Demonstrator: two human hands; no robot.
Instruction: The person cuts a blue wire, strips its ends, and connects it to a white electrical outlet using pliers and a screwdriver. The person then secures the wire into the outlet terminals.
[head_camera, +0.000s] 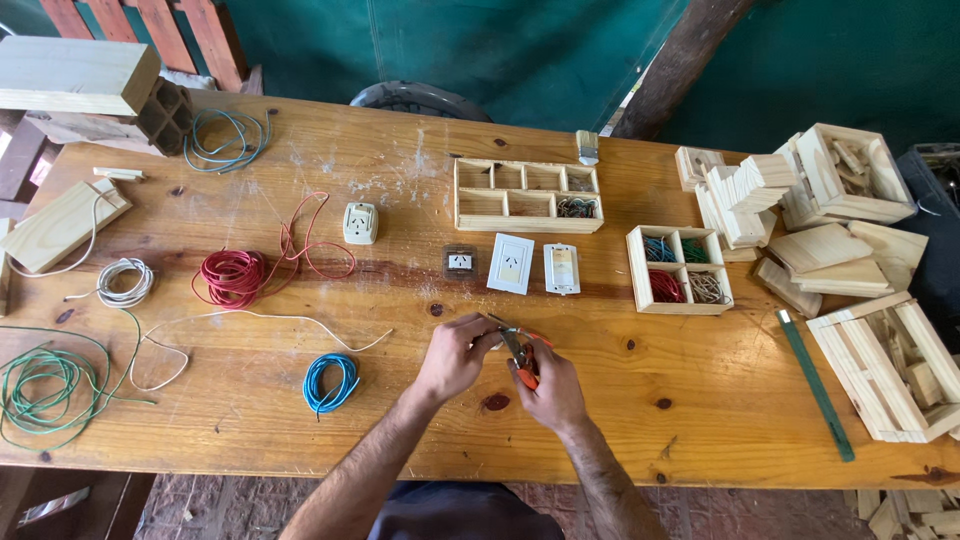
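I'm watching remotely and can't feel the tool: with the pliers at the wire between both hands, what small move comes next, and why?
Probably squeeze the orange-handled pliers gently while the left hand keeps the thin wire steady. The right hand grips the handles, the tool's tip sits right at the left fingertips, and both hands meet above the wooden table. Whether the tip has closed on the wire is too small to tell.

A long wooden desk (400, 420) holds many things. On its left side lie a green wire coil (40, 385), a white wire coil (124, 282), a red wire coil (232, 276) and a small blue wire coil (330, 382). Near the middle sit a white socket (360, 223), a white switch plate (511, 264) and a wooden tray with little boxes (527, 195). A smaller wooden tray (680, 270) holds bits of coloured wire. On the right are piled wooden boxes (850, 175) and a green ruler (815, 383).
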